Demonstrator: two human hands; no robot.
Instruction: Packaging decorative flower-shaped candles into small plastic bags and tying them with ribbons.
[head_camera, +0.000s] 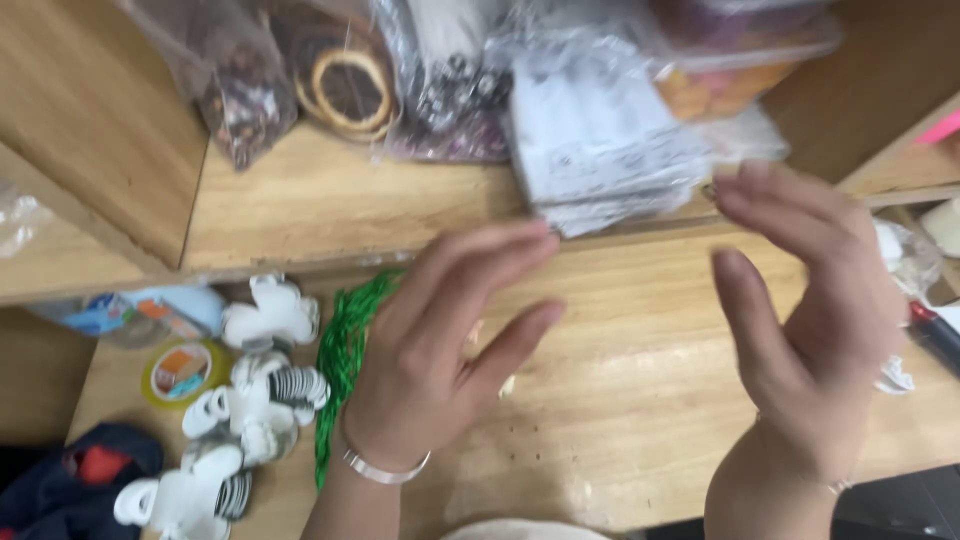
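While both hands, left (440, 340) and right (810, 300), hover open and empty over the table (620, 400), green cord (345, 350) lies beside the left.

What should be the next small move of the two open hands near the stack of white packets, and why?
Probably both hands close on the stack of white packets. The left hand and right hand are open, empty and face each other just below it, and the stack overhangs the wooden shelf edge.
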